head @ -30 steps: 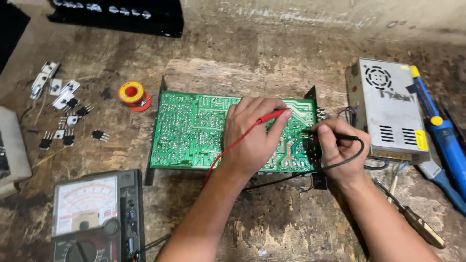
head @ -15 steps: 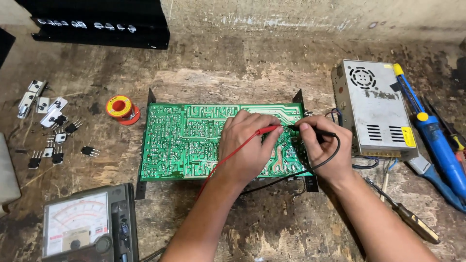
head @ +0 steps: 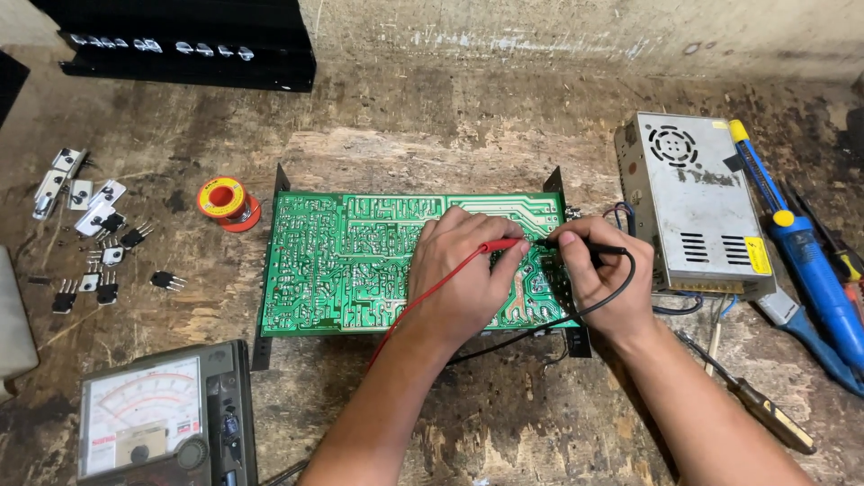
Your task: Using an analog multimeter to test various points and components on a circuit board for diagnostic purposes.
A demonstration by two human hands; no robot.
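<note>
**Two probes meeting on the solder side of a circuit board**

A worn wooden counter (head: 378, 432) is carrying everything in view. At its centre a green circuit board (head: 342, 265) is lying solder side up in a black frame. To the right of the board a perforated metal power supply (head: 693, 202) is resting flat, with coloured wires leaving its near left corner. At the lower left an analog multimeter (head: 162, 418) is lying face up, its scale showing. Along the far edge a black finned heatsink (head: 189, 45) is sitting. At the far right a blue-handled soldering iron (head: 810, 270) is lying beside the supply, and a wooden-handled tool (head: 765, 414) is lying nearer the lower right.

The left hand (head: 463, 274) is resting on the board's right half, its fingers closed on the red probe (head: 499, 245), whose red lead is trailing back toward the wrist. The right hand (head: 598, 279) is pinching the black probe (head: 585, 246), whose black lead is looping around the hand. The two probe tips are nearly meeting over the board.

Left of the board a small spool of solder (head: 223, 200) is standing, and loose transistors (head: 108, 256) are lying scattered.
</note>
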